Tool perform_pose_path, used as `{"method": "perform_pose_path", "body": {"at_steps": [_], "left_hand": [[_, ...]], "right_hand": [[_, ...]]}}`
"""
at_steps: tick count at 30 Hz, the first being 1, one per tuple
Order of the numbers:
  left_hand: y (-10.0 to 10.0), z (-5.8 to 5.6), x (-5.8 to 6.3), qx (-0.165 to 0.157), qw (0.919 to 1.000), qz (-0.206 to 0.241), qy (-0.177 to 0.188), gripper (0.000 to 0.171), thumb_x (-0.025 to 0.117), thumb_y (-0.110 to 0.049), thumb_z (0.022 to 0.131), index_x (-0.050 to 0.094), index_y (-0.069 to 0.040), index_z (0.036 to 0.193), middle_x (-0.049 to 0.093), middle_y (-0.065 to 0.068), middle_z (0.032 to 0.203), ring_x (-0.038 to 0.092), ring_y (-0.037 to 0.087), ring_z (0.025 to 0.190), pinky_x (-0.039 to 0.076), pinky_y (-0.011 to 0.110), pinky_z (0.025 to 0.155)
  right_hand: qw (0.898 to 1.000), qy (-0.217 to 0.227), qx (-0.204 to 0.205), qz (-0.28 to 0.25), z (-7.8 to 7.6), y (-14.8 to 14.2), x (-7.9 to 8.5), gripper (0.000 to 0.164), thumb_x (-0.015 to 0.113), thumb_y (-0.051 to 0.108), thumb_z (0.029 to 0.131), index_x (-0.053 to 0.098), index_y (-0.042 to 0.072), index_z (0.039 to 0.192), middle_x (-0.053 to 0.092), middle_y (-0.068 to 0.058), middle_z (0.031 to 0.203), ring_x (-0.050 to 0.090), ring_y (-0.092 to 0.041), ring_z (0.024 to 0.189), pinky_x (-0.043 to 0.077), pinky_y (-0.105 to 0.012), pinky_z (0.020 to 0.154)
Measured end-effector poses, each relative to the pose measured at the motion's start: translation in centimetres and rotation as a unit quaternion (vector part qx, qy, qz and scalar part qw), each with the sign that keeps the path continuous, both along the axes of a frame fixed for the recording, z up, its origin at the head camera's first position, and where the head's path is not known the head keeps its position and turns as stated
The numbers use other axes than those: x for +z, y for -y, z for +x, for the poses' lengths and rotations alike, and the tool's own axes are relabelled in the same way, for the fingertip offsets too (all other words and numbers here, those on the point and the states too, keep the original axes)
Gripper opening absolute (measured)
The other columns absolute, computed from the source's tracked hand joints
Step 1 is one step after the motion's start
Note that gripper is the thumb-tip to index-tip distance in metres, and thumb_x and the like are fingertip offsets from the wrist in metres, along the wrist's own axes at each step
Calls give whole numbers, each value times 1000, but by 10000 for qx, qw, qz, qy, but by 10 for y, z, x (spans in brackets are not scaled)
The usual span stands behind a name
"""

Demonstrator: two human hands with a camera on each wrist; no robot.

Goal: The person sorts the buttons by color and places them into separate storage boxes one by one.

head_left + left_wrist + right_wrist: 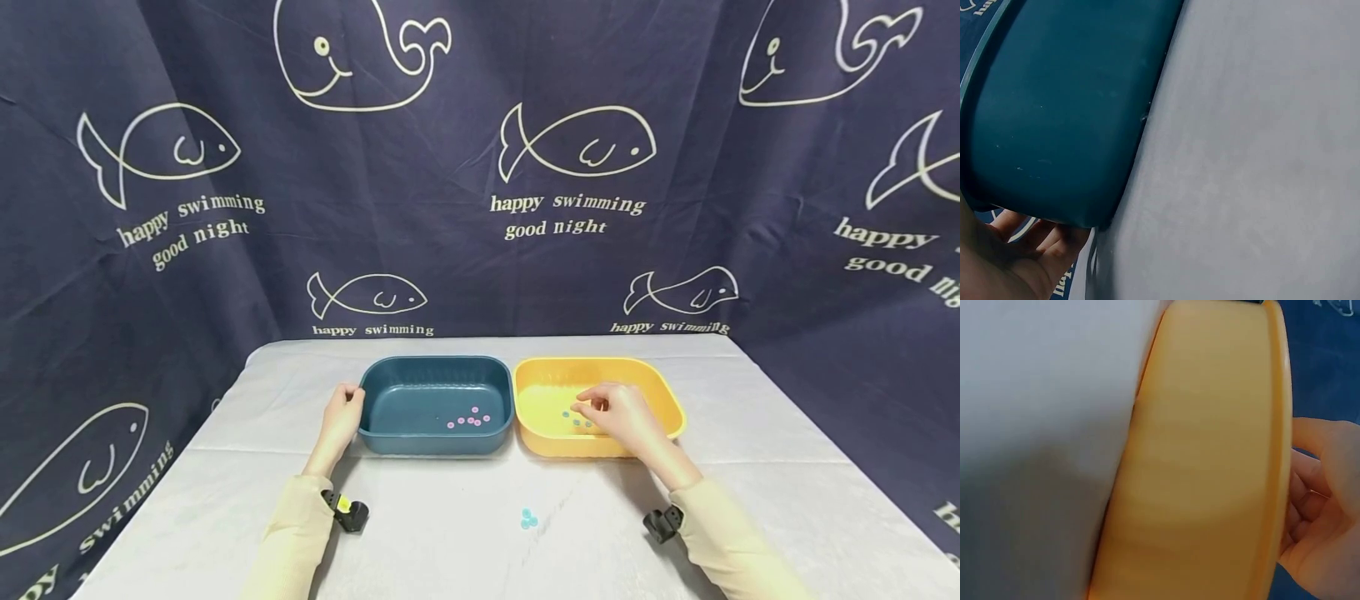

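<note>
My left hand (345, 408) holds the left end of a dark teal plastic bin (435, 446). Its fingers (1060, 247) lie against the bin's outer end wall in the left wrist view. Small pink beads (471, 420) are scattered over the teal bin's floor. Over the yellow bin (570, 447), my right hand (618, 410) reaches in with thumb and forefinger close together. Several small blue beads (576, 422) lie below its fingertips. Whether a bead sits between them cannot be told; the yellow wall hides the fingertips in the right wrist view.
In front of the bins, several light-blue beads (528, 519) form a small cluster on the white tablecloth (442, 533). The two bins stand side by side. Behind the table hangs a navy curtain (465, 275) with fish drawings.
</note>
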State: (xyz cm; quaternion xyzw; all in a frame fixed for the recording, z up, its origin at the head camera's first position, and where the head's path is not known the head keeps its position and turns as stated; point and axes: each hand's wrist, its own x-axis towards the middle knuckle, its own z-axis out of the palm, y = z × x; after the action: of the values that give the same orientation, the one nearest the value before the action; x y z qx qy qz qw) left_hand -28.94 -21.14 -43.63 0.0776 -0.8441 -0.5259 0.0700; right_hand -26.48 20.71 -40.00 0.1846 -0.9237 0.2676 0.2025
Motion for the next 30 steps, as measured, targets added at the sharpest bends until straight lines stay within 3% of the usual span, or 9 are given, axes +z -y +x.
{"method": "perform_pose_path", "body": {"at_steps": [11,23,30], "left_hand": [[0,0,-1,37,10000,-17,-24,30,33,-22,99,45,2,113,48,23,117,47,33,105,39,46,90],[0,-1,-1,38,10000,40,33,30,33,-22,100,44,2,114,48,23,120,46,33,109,38,48,94],[0,-1,0,39,9999,6,112,30,33,-22,100,43,2,115,47,23,122,45,34,112,37,49,96]], "right_hand": [[9983,-143,517,-212,14,24,5,14,76,13,75,74,3,85,54,8,62,47,-3,60,43,-19,56],[9966,-106,818,-59,30,42,7,12,75,11,76,74,5,86,52,8,63,50,-10,61,42,-19,56],[9952,-196,958,44,36,49,4,11,76,14,75,74,7,85,51,9,63,47,-6,61,41,-18,56]]}}
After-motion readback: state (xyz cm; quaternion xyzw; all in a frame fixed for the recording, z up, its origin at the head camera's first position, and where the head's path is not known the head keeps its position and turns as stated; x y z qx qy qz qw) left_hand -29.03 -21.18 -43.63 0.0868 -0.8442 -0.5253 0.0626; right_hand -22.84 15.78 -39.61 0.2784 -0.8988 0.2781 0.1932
